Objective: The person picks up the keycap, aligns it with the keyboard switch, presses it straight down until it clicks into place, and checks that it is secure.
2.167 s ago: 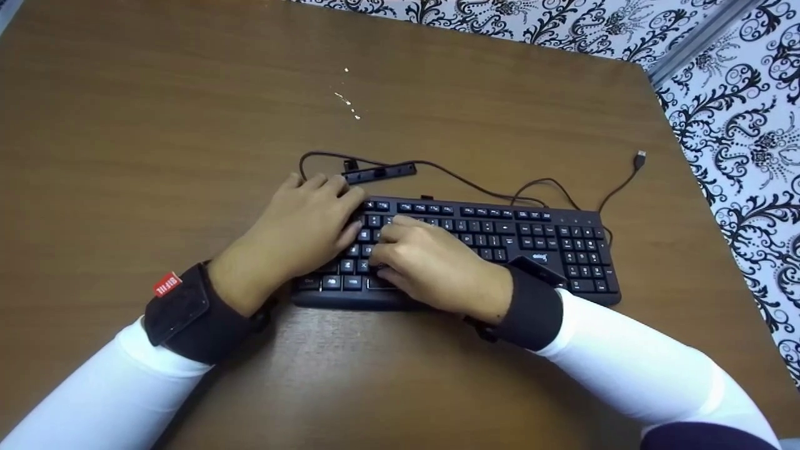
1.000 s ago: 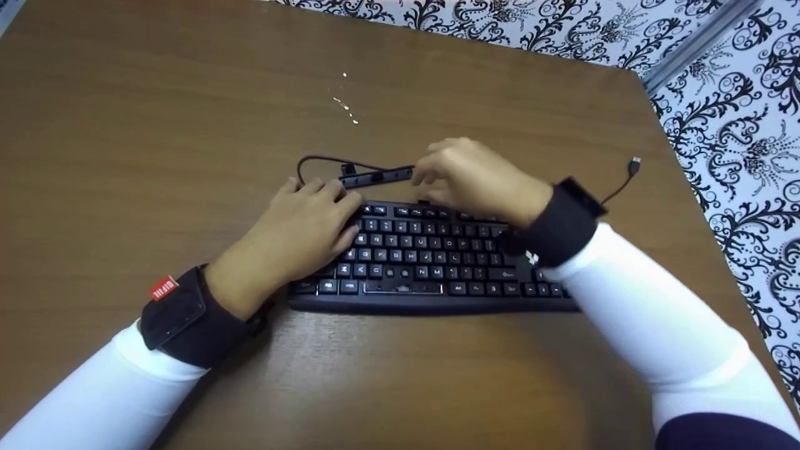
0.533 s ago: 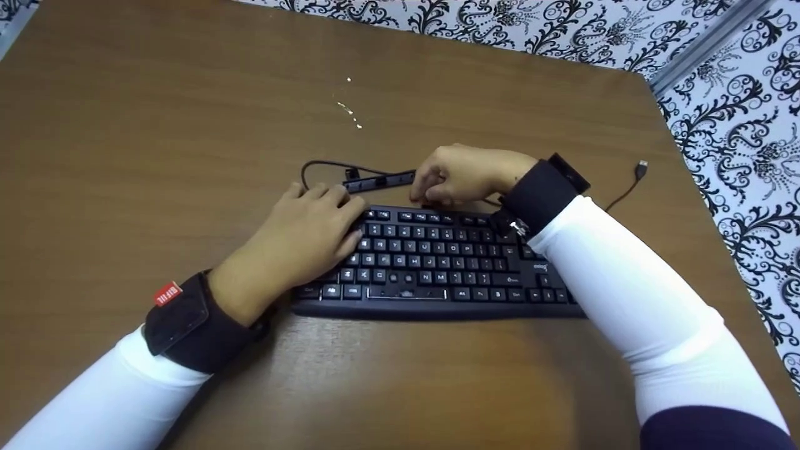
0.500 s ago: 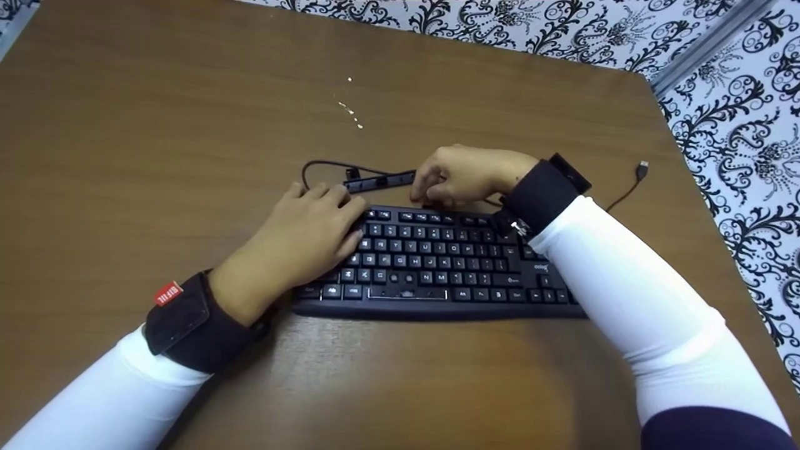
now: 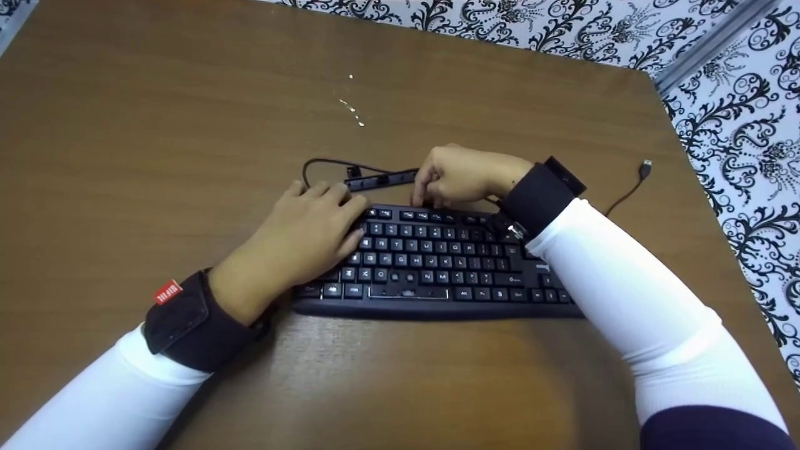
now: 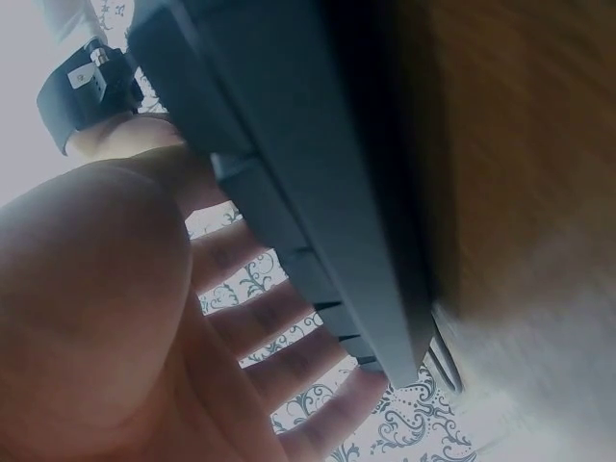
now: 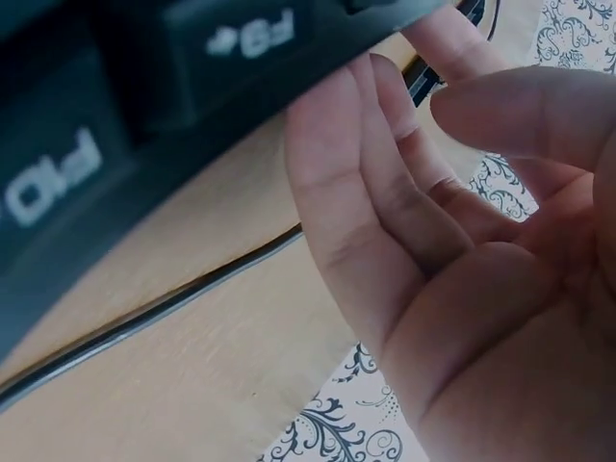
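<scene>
- The black keyboard (image 5: 431,259) lies on the bench (image 5: 187,119).
- My left hand (image 5: 303,234) rests on the keyboard's left end, with its fingers spread.
- My right hand (image 5: 459,174) is at the keyboard's back edge, with its fingers bent down. I can't tell if they pinch anything.
- A black bar (image 5: 378,181) lies just behind the keyboard.
- A plug (image 5: 645,169) on a cord lies behind the keyboard's right end.

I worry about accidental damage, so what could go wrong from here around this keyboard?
The right hand, reaching behind the keyboard, might knock the dark bar beside it. The cable loops near that bar and could get snagged. The right wristband is above the keys and may brush some.
</scene>
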`<state>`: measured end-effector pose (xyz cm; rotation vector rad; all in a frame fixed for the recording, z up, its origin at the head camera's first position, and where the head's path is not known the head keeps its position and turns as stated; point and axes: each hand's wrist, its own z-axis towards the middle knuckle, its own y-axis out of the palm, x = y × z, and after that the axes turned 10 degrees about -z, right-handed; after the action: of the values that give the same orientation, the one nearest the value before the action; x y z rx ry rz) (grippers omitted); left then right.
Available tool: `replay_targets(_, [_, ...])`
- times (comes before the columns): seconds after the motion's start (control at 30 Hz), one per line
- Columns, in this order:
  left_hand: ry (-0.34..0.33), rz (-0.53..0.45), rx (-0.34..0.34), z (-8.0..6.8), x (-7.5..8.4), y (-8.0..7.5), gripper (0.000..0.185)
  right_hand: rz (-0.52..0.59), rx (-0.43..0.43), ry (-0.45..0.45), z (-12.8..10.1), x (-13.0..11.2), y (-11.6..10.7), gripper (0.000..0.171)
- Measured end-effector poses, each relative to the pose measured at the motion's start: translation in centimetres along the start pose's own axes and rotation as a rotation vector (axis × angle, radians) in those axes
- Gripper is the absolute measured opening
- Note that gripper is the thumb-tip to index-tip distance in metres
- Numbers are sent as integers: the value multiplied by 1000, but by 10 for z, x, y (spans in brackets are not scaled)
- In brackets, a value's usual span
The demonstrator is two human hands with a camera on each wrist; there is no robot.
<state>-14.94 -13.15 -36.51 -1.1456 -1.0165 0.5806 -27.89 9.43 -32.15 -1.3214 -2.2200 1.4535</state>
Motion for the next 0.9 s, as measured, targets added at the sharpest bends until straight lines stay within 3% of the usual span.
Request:
replay_targets(0.37, [-6, -9, -10, 0, 1, 0, 42, -66, 74, 1, 1, 3, 1, 33])
replay_targets(0.6, [-5, -10, -9, 0, 0, 0, 43, -108, 137, -4, 1, 7, 1, 42])
replay_targets(0.9, [0, -13, -12, -1, -1, 0, 44, -155, 174, -40, 1, 13, 4, 21])
